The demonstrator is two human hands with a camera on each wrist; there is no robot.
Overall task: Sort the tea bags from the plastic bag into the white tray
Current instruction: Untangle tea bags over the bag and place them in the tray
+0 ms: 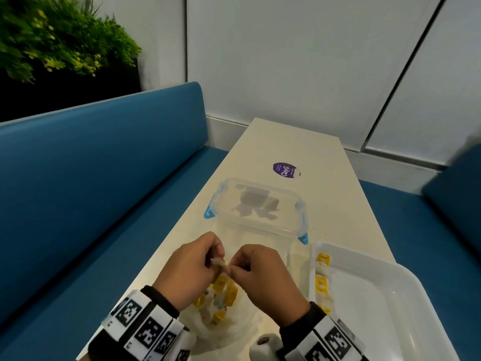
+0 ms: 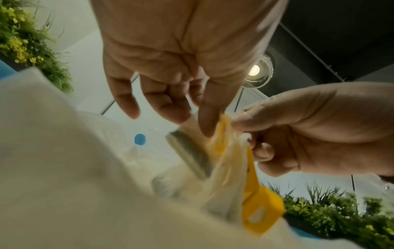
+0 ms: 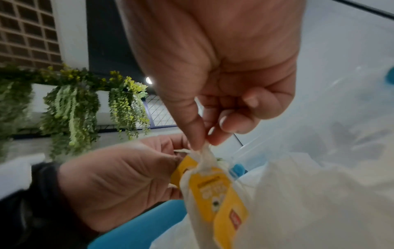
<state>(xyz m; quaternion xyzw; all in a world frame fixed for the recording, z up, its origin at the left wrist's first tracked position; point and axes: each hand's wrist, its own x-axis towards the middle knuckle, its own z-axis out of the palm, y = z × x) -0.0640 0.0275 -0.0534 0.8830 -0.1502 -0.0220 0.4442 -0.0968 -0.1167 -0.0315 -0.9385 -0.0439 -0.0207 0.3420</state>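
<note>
Both hands meet above the clear plastic bag [image 1: 234,324], which lies at the table's near edge with several yellow-tagged tea bags [image 1: 221,295] inside. My left hand [image 1: 218,263] and right hand [image 1: 235,269] each pinch the top of a white tea bag with a yellow tag [image 3: 213,193], lifted a little out of the bag. In the left wrist view my left hand [image 2: 208,123] pinches with thumb and forefinger while the other fingers hang loose. The right hand [image 3: 202,143] pinches the paper tip. The white tray [image 1: 390,308] sits to the right, with tea bags [image 1: 322,280] along its left wall.
A clear lidded container with blue clips [image 1: 260,207] holds grey packets just beyond my hands. A purple round sticker [image 1: 286,170] lies farther back on the narrow white table [image 1: 325,204]. Blue bench seats [image 1: 104,178] flank the table. A small grey object [image 1: 263,345] sits at the near edge.
</note>
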